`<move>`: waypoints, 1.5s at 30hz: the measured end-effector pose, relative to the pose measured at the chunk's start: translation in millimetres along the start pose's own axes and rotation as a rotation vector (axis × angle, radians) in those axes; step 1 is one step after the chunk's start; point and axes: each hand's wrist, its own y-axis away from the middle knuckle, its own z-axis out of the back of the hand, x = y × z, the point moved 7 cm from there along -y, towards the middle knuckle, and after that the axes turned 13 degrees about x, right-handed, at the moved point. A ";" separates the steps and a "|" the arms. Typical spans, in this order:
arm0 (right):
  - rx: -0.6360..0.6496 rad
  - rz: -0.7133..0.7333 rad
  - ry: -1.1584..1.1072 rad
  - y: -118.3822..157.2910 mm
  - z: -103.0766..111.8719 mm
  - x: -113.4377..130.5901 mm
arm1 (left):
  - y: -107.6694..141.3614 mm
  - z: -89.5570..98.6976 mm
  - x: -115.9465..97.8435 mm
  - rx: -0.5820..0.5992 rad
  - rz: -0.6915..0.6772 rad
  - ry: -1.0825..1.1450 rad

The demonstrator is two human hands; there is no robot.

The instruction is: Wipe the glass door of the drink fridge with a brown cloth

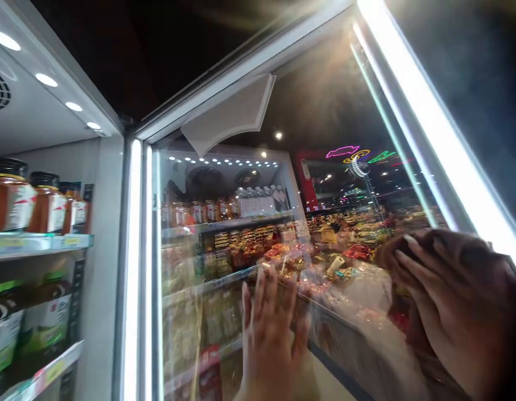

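Observation:
A tall glass door (pixel 224 184) of a lit display fridge fills the middle of the view, standing open at an angle. My left hand (pixel 270 334) is raised with its fingers stretched and spread against the glass, slightly blurred. On the right, near the door's bright lit edge, my right hand (pixel 437 295) is closed on a dark brown cloth (pixel 467 250), pressed up against the pane. Part of that hand and the cloth lies in shadow. Reflections of shelves and bottles show in the glass.
To the left, fridge shelves (pixel 40 242) hold amber jars (pixel 49 203) with dark lids, and green-labelled packs (pixel 47 323) below. A white sheet (pixel 233 114) hangs at the top of the glass. A bright light strip (pixel 433 100) runs along the door's right edge.

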 end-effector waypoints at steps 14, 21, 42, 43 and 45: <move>0.192 0.350 0.144 -78.7 -27.1 115.8 | -103.5 18.9 46.5 -0.028 -0.028 -0.023; -0.020 0.085 0.102 -170.5 5.2 44.3 | -109.7 18.3 46.7 -0.081 -0.068 -0.108; 0.032 0.067 0.069 -231.2 -33.6 113.7 | -152.7 37.5 125.2 0.034 0.068 0.099; 0.061 0.105 0.060 -234.6 -42.9 133.1 | -152.0 37.1 123.8 0.003 0.066 0.100; 0.137 0.213 0.056 -222.1 -59.6 169.0 | -148.7 35.8 120.5 -0.044 0.059 0.095</move>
